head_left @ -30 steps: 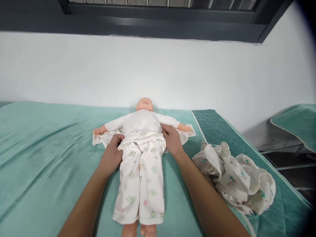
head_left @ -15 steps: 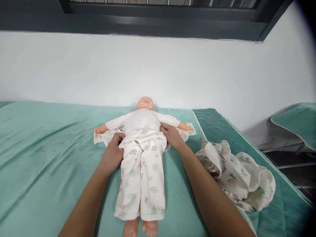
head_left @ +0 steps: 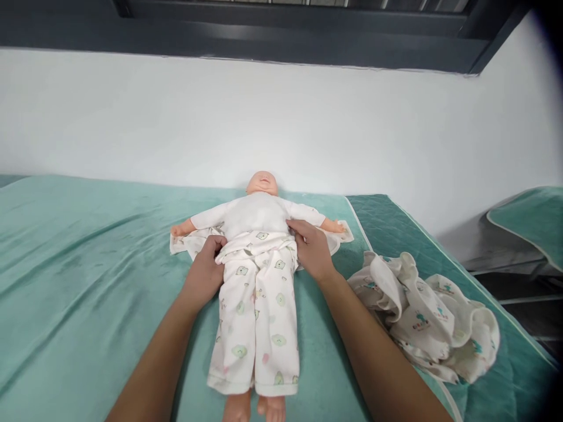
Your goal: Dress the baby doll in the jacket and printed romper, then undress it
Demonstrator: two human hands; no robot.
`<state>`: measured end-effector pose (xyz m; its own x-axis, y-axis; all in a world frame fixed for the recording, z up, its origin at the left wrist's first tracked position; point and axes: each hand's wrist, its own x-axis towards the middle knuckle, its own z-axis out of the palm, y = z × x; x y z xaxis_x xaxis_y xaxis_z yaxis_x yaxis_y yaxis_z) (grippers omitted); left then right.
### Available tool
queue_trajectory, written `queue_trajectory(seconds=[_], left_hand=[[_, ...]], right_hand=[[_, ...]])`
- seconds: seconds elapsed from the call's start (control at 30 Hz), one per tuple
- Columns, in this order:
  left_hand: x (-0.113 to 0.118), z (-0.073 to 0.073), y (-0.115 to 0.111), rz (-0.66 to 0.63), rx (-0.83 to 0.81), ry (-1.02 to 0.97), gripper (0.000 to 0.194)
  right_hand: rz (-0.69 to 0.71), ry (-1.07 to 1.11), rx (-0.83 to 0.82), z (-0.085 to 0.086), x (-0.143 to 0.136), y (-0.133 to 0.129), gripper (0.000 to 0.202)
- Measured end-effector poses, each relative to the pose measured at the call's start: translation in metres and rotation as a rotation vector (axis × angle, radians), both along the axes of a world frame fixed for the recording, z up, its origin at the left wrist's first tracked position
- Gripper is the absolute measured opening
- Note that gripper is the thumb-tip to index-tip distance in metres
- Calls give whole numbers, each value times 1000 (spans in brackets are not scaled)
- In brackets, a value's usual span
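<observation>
white printed trousers (head_left: 266,310) are on the doll (head_left: 263,183), which lies on its back in the head view, its top end at the far edge of the bed (head_left: 101,281). the left hand (head_left: 204,269) and right hand (head_left: 313,249) grasp them with bent fingers, one at each side of the waist, probably so they sit even. crumpled cloth (head_left: 431,319) rests near the right edge; green covers the bed, up to a white wall (head_left: 281,117) below a dark window frame (head_left: 285,35).

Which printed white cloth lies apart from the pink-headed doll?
The crumpled white cloth with teal prints, beside the right forearm; white trousers with green prints are on the doll, a spread white cloth under its arms.
</observation>
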<state>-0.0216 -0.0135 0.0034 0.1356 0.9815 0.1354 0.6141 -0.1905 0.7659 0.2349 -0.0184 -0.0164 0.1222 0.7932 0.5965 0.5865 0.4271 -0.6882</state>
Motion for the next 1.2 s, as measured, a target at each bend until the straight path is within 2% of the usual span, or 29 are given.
queue_trajectory(seconds=[0.1,0.27,0.43,0.57,0.63,0.7,0.8,0.9,1.07,1.2], left_hand=[[1,1,-1,-2,-9,6,23],[1,1,-2,-39,19,-47,21],[1,0,-3,-63,30,-68,20],[1,-1,-3,-58,53,-62,19],[1,-3,-3,-53,73,-57,19],[1,-5,-3,-18,103,-27,20],[0,-10,-4,74,171,75,27],[-1,-18,-4,121,296,191,35],[-4,-26,-3,53,498,212,29],[-6,-24,-9,13,424,104,34]], right_hand=[[-9,-38,-39,-3,0,-3,52],[-154,121,-32,-6,2,-10,49],[-97,127,-70,-5,-2,-15,40],[-134,98,67,6,-3,-23,30],[-74,14,130,13,-9,-30,24],[46,-121,127,20,-19,-37,22],[141,-289,61,23,-34,-42,40],[86,-335,68,21,-42,-42,50],[49,-369,92,18,-42,-41,56],[47,-375,81,16,-42,-41,56]])
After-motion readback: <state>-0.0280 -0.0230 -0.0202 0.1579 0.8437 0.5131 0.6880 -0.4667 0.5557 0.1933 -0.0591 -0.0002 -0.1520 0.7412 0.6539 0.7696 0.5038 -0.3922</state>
